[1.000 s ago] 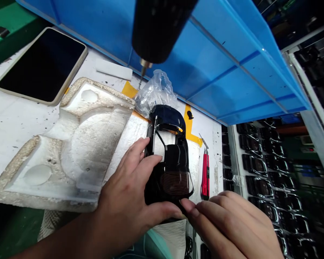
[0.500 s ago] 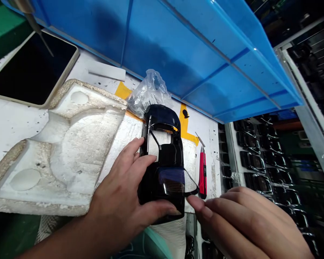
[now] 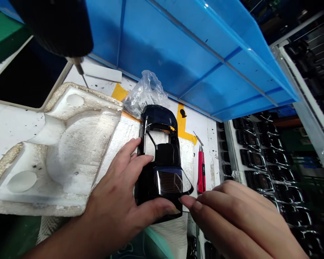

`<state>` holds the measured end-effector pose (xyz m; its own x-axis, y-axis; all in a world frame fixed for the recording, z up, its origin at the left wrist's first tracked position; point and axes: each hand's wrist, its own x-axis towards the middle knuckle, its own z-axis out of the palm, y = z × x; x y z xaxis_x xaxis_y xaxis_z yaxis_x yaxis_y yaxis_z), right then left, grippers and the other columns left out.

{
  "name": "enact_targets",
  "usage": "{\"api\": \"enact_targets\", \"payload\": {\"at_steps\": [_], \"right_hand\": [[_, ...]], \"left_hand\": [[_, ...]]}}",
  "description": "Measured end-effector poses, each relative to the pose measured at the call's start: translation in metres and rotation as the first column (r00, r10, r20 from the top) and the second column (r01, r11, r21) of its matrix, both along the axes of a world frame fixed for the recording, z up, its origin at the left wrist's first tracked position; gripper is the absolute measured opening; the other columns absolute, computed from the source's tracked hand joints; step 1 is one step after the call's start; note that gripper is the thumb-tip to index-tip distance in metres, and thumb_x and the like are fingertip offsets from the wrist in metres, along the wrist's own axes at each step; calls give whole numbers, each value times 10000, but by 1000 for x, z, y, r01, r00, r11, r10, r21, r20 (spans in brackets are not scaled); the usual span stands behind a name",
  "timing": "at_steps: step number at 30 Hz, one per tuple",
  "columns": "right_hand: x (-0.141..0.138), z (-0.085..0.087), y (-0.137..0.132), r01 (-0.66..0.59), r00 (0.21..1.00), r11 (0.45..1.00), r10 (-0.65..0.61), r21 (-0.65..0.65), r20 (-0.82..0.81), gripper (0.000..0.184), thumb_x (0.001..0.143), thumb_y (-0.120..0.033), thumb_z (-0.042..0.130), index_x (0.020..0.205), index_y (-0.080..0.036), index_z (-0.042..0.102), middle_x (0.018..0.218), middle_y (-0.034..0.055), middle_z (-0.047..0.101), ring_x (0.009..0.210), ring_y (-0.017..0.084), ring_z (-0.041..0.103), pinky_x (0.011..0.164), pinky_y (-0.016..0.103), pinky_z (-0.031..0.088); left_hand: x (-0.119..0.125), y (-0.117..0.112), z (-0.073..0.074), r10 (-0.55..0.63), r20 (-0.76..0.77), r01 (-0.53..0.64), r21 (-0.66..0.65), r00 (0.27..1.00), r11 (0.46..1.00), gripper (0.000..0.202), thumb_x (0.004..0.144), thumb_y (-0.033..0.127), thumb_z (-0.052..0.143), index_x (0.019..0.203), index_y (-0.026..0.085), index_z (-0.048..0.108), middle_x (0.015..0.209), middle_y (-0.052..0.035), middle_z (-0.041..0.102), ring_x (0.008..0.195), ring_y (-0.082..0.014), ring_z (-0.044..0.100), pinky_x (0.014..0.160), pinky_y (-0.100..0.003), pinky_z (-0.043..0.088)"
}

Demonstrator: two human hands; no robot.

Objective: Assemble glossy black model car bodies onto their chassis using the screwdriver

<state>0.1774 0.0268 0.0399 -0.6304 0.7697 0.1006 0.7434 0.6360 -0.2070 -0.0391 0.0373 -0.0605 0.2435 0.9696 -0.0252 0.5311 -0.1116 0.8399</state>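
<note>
Head view puts my left hand [image 3: 116, 190] in a firm grasp on a glossy black model car body [image 3: 166, 154]: the fingers lie across the shell's left edge and the thumb runs along its near end. The shell sits directly under that hand, lying on a white foam sheet [image 3: 124, 133], its open window frames showing the foam through them.

My right hand [image 3: 240, 216] comes in from the lower right with the fingers together and lightly curled. Its fingertips [image 3: 185, 202] sit at the near right corner of the shell, beside a clear window piece [image 3: 170, 181] set in the body. From this angle I can't tell whether they are pinching anything.

Left of my left hand is a polystyrene packing block [image 3: 78, 151], with a dark tablet [image 3: 16, 79] beyond it. Past my left fingertips lie a plastic bag [image 3: 145, 93] and strips of yellow tape [image 3: 182, 120]. A red utility knife [image 3: 201, 171] lies just beyond my right fingers on the white bench [image 3: 212, 154]. Above the hands hang a black electric screwdriver [image 3: 51, 25] and a blue plastic bin [image 3: 164, 46]. Right of my right hand are rows of black shells [image 3: 256, 169].
</note>
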Motion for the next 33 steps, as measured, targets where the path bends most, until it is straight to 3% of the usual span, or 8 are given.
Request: {"api": "enact_targets", "payload": {"at_steps": [5,12,21,33], "right_hand": [[-7,-15,4,-23,1000,1000,22,14,7,272,1032,-110,411,942,-169,661,718,-7,624,620,116,472,600,308,328],[-10,-35,7,-59,996,997,62,57,-70,234,1006,-76,466,861,-136,641,769,22,659,655,126,483,595,321,297],[-8,-28,4,-72,996,997,73,10,-48,254,1017,-77,412,892,-140,623,712,5,609,638,130,430,604,331,255],[-2,-12,2,-21,1000,1000,22,3,-20,278,1035,-121,377,945,-171,636,743,1,632,642,125,480,610,316,340]], "left_hand": [[0,0,2,-4,5,4,-14,1000,1000,639,857,696,629,1335,287,523,1644,-93,327,1457,-347,440,1085,-525,527],[0,1,5,-10,22,10,-24,1000,1000,614,850,683,648,1286,263,542,1621,-131,347,1435,-391,460,1070,-596,518],[0,-1,1,-11,-9,11,-10,1000,1000,637,846,700,645,1332,319,489,1651,-74,301,1471,-344,414,1073,-510,534],[2,1,0,-3,-39,5,41,999,999,651,837,724,636,1325,318,492,1639,-66,326,1470,-335,418,1071,-496,538]]}}
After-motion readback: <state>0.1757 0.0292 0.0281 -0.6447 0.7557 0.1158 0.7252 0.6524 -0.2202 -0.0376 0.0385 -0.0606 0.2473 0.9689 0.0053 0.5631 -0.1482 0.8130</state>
